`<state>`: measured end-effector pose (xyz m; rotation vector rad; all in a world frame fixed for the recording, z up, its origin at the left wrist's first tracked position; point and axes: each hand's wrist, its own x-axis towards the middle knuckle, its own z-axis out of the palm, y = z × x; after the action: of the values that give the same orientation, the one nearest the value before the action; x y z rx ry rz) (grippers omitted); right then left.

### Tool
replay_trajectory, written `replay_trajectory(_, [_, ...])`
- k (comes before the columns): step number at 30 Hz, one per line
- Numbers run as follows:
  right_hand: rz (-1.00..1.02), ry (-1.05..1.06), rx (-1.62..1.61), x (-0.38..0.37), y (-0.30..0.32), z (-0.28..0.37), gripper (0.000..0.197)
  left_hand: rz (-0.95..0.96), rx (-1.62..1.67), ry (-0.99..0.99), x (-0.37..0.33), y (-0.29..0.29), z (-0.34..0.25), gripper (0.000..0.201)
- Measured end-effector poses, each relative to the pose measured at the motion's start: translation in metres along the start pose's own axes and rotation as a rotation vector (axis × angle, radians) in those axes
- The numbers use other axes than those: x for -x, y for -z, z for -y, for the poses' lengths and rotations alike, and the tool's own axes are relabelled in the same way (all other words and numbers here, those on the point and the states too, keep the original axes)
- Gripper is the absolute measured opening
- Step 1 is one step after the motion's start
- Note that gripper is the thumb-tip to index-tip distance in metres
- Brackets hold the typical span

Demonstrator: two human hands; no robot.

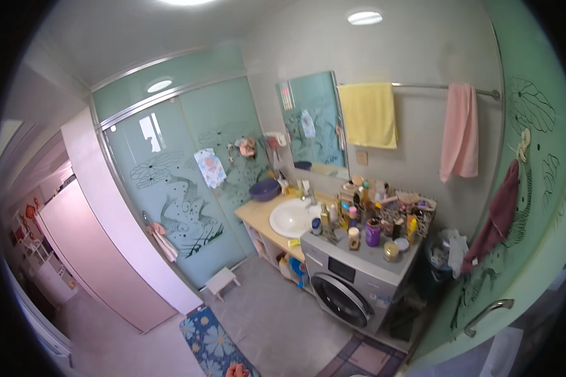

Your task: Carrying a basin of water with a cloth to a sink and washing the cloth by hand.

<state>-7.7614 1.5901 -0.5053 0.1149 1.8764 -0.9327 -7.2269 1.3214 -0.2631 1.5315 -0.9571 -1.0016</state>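
At the lower edge, in front of the blue flowered mat [209, 336], a small part of my left hand [237, 371] shows. Its fingers look curled together, and the rest is cut off by the picture's edge. Whether anything lies inside them is hidden. My right hand is out of the picture. Farther off stands a grey front-loading washing machine [333, 257], its top crowded with bottles and jars, among them a purple jar [372, 235]. Left of it, a white washbasin [289, 219] is set in a wooden counter [253, 213] with a dark blue bowl [265, 190] at its far end.
A low white stool [222, 282] stands before the green glass sliding doors [170, 207]. At right, a green door [522, 251] with a metal handle [488, 316] stands beside a bagged bin [443, 254]. A dark checked mat [361, 358] lies before the washer.
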Motion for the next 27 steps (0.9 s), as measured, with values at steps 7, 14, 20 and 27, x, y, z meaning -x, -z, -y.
replay_trajectory(7, [0.075, 0.07, 0.179, -0.007, -0.099, 0.055, 0.041, -0.074, 0.045, -0.012, -0.028, 0.022, -0.017, 0.038])
replay_trajectory(14, [0.204, 0.077, 0.426, -0.025, -0.187, 0.127, 0.039, -0.322, 0.181, -0.067, -0.106, 0.011, 0.045, 0.012])
replay_trajectory(20, [0.389, 0.075, 0.447, -0.059, -0.27, 0.188, 0.04, -0.449, 0.07, -0.067, -0.092, 0.024, 0.05, 0.01])
replay_trajectory(27, [0.568, 0.281, 0.543, -0.158, -0.402, 0.242, 0.028, -0.704, 0.063, 0.034, -0.054, 0.047, 0.031, 0.013])
